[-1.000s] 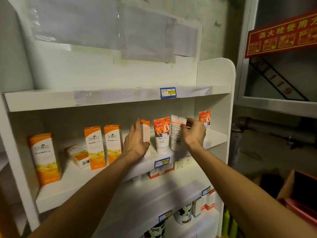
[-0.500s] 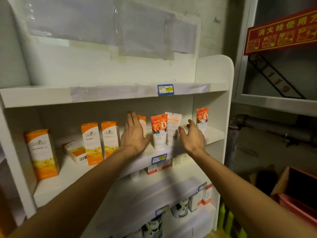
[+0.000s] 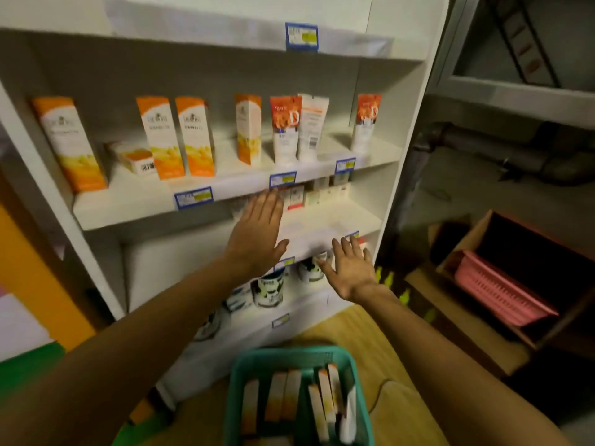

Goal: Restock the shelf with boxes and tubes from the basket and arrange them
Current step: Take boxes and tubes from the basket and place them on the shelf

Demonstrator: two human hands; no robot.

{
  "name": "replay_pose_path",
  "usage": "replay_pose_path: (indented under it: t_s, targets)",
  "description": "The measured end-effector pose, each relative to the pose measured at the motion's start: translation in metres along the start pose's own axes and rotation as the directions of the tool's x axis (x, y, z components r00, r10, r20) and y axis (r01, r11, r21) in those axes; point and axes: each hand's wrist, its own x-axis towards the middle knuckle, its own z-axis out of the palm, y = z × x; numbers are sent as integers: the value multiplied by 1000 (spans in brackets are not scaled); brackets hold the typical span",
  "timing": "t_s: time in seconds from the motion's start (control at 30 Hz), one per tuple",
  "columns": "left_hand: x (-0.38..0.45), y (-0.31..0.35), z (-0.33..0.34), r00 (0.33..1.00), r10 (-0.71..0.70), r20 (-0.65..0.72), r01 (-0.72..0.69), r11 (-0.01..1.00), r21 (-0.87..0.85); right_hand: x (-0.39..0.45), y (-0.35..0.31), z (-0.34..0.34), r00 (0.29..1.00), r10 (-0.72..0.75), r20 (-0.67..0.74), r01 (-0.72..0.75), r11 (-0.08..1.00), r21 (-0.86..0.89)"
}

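Note:
A white shelf unit [image 3: 206,201] carries several upright orange-and-white boxes [image 3: 161,136] and three orange-topped tubes [image 3: 285,128] on its middle board. One small box [image 3: 135,156] lies flat there. My left hand [image 3: 257,233] hovers with straight fingers in front of the board below, holding nothing. My right hand [image 3: 349,267] is also flat and empty, lower and to the right, in front of the shelf's edge. A teal basket [image 3: 257,358] at the bottom of the view holds several orange-and-white boxes [image 3: 289,394] standing on end.
Small boxes [image 3: 296,196] sit at the back of the lower board; black-and-white cans [image 3: 269,289] stand on the board beneath. A cardboard box with a pink basket [image 3: 495,288] stands on the floor to the right. Wooden floor lies between it and the shelf.
Both hands have let go of the box and tubes on the middle board and dropped below it. The view has tilted down, bringing the teal basket into sight.

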Motion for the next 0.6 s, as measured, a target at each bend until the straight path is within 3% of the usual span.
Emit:
replay_pose_path:
  t_s: [0.13,0.27,0.37,0.47,0.53,0.6]
  targets:
    - [-41,17,46,988,34,148,-27,999,-47,-33,4,52,993,32,114,-33,999,13]
    - [-80,26,98,921,148,361,-94,982,-161,-62,17,107,967,43,250,-48,999,13]
    - [-103,36,127,789,294,540,-191,952,-241,-78,34,144,932,51,358,-65,998,26]
    - [-115,51,157,669,252,700,-127,966,-226,-88,56,175,904,69,422,-100,994,50]
    - [-117,58,182,626,240,742,-88,967,-239,-91,70,193,892,77,445,-111,993,50]
    - [-117,64,206,541,231,808,-72,971,-228,-93,85,212,873,86,479,-122,992,44]
